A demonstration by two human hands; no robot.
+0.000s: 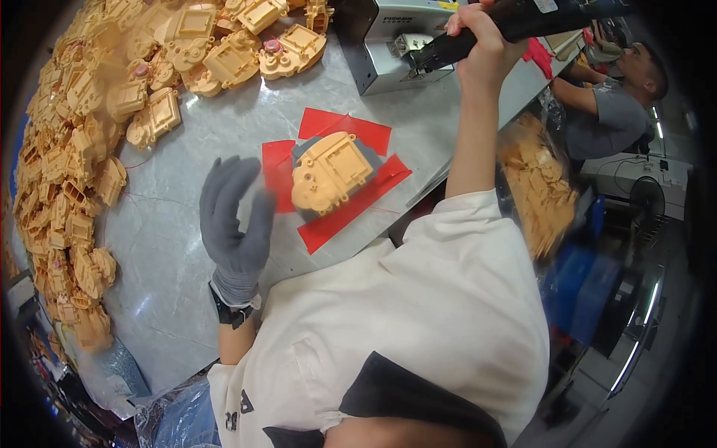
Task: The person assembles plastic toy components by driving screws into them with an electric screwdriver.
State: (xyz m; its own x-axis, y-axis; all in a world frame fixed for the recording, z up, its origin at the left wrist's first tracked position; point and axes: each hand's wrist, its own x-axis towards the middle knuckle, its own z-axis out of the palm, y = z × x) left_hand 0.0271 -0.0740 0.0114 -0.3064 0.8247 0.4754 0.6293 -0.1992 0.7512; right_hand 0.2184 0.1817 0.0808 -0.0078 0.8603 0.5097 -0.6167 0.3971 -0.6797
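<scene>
My right hand (pixel 484 43), bare, is wrapped round a black power screwdriver (pixel 515 21). The tool's tip reaches the front of a grey metal box, a screw feeder by its look (pixel 407 52), at the far side. A yellow plastic housing (pixel 332 173) with a square recess lies on a dark block (pixel 366 155), framed by red tape strips (pixel 351 205) on the table. Just left of it, my left hand (pixel 237 216) in a grey glove hovers with fingers apart and holds nothing.
A large heap of similar yellow housings (pixel 82 164) covers the table's left and far side. Right of the table stands a bag of yellow parts (pixel 534 187). A person in a grey shirt (pixel 616 112) sits at the far right, near a black fan (pixel 646 198).
</scene>
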